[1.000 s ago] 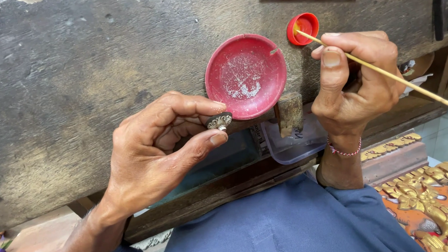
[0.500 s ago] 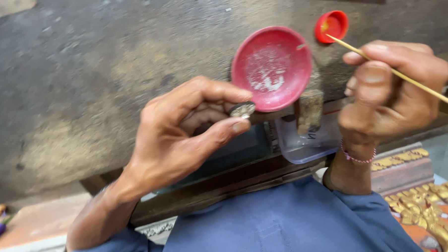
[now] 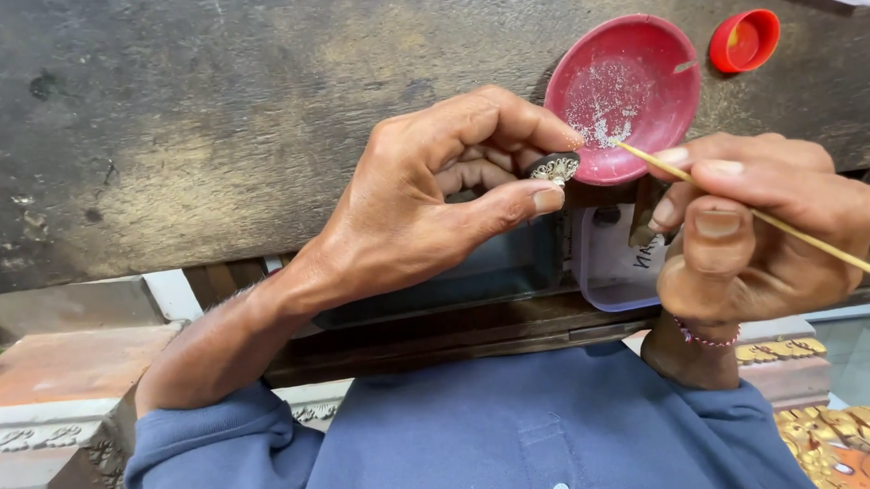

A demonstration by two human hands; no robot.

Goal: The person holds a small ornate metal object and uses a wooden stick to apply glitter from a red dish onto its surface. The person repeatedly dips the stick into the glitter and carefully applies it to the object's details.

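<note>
Worn dark wooden bench (image 3: pixel 210 137); left grip (image 3: pixel 433 196) clamped on ornament (image 3: pixel 554 167), right grip (image 3: pixel 752 224) on stick (image 3: pixel 801 237).

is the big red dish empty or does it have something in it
Not empty. The red dish holds a thin scatter of pale, glittery grains, and the tip of the stick in the right hand reaches into it.

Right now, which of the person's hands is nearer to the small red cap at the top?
The right hand. It sits below the small red cap, holding a thin stick. The left hand is farther off to the left, pinching a small ornament.
</note>
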